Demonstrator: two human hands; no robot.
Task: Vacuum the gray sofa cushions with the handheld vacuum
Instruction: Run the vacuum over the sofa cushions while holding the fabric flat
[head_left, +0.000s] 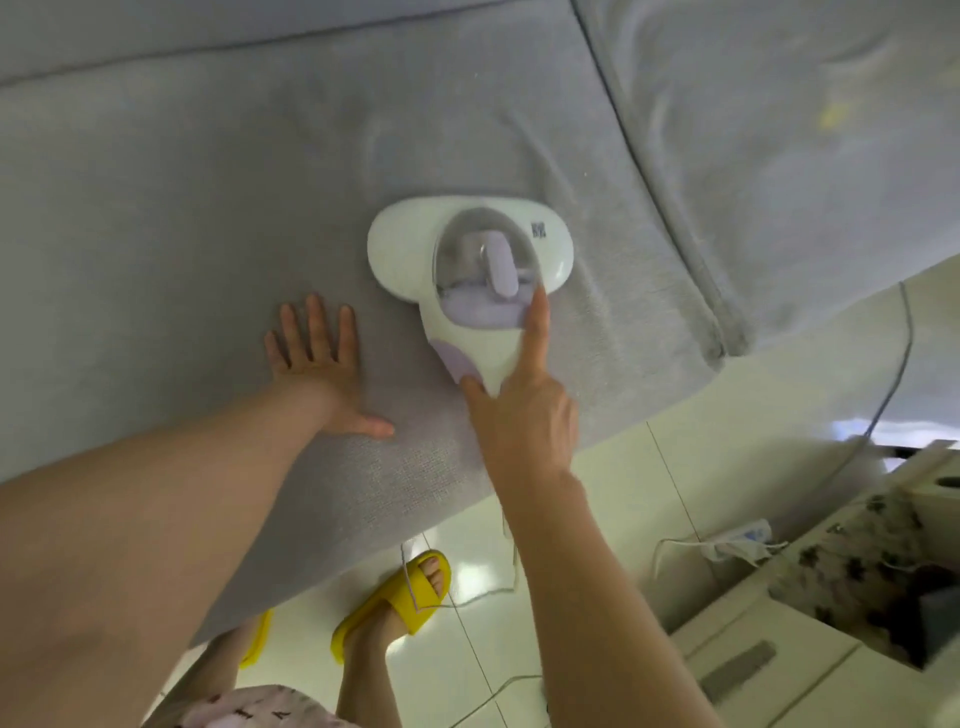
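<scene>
The white and lilac handheld vacuum (470, 265) sits head-down on the gray sofa seat cushion (182, 218), near its middle. My right hand (519, 410) grips the vacuum's handle from behind, with the index finger stretched along its right side. My left hand (317, 364) lies flat on the cushion with fingers spread, just left of the vacuum and not touching it. A second gray cushion (779, 145) lies to the right across a dark seam.
The vacuum's gray power cord (906, 332) runs over the sofa's front edge down to a white power strip (737, 540) on the pale tiled floor. My feet in yellow slippers (395, 603) stand by the sofa edge. A white low table (810, 623) with patterned fabric stands at the right.
</scene>
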